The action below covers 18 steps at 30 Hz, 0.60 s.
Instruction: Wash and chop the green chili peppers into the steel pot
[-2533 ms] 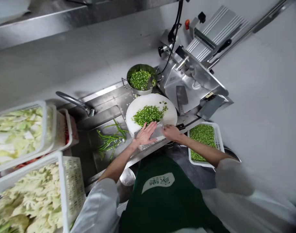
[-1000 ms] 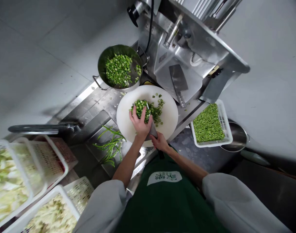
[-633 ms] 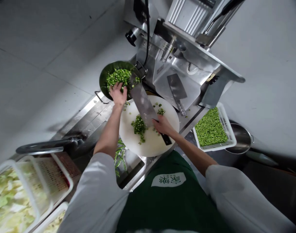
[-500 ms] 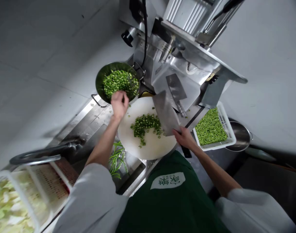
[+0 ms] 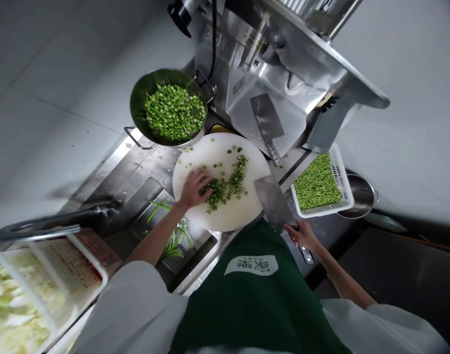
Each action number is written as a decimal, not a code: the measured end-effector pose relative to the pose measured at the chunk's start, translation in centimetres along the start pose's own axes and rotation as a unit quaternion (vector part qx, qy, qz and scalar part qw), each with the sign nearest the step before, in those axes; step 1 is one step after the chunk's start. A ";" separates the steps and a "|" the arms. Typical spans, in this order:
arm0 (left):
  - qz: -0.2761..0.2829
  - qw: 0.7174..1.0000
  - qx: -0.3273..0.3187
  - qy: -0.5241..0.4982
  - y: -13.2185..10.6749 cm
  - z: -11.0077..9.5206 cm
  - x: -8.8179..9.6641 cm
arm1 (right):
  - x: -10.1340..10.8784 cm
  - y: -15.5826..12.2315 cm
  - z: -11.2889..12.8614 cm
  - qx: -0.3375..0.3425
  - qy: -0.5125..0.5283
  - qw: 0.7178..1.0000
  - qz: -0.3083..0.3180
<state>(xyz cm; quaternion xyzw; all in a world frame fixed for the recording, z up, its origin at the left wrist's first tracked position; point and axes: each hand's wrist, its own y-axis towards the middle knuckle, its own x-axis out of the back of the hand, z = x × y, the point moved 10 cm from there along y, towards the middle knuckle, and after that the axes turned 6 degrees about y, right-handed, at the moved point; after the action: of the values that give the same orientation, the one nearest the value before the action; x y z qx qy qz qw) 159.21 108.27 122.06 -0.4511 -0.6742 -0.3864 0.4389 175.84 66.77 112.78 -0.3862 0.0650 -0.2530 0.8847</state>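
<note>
My left hand (image 5: 195,189) rests low over the round white chopping board (image 5: 195,221), slightly blurred, its fingers spread against the left side of a pile of small green rings (image 5: 237,178) that look like sliced chilies. My right hand (image 5: 301,234) grips the handle of a cleaver (image 5: 272,199). Its broad blade overlaps the board's right edge in view, and nothing is under it that I can make out. Up and left of the board stands a two-handled metal pot (image 5: 136,105) holding many of the same green pieces (image 5: 175,113).
A second cleaver (image 5: 267,118) lies on the base of a metal slicing machine (image 5: 284,64). At right, a white basket (image 5: 345,182) holds chopped greens, beside a metal bowl (image 5: 359,196). Long green pods (image 5: 175,241) lie in the sink at left, near a faucet (image 5: 44,228) and a crate of leaves (image 5: 51,285).
My left hand has moved from the pot down to the pile on the board. The cleaver has moved right and toward my body, off the pile. The view has shifted slightly.
</note>
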 end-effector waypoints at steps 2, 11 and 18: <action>-0.058 0.996 0.074 -0.009 0.8 3.4 1.4 | -0.9 0.3 -1.2 -0.005 0.008 1.000 0.012; 0.014 0.995 0.031 -0.094 -2.8 -1.4 -2.0 | -7.0 1.5 1.4 0.053 -0.041 0.997 0.025; -0.106 0.980 0.166 0.020 -6.7 -6.1 -2.6 | -13.4 1.6 3.2 0.082 -0.052 0.994 0.049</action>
<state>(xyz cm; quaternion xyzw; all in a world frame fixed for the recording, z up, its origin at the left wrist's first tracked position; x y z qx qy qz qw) 154.89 99.96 120.70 -0.2905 -0.7640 -0.3221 0.4777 165.95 76.46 112.76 -0.3209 0.0164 -0.1936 0.9270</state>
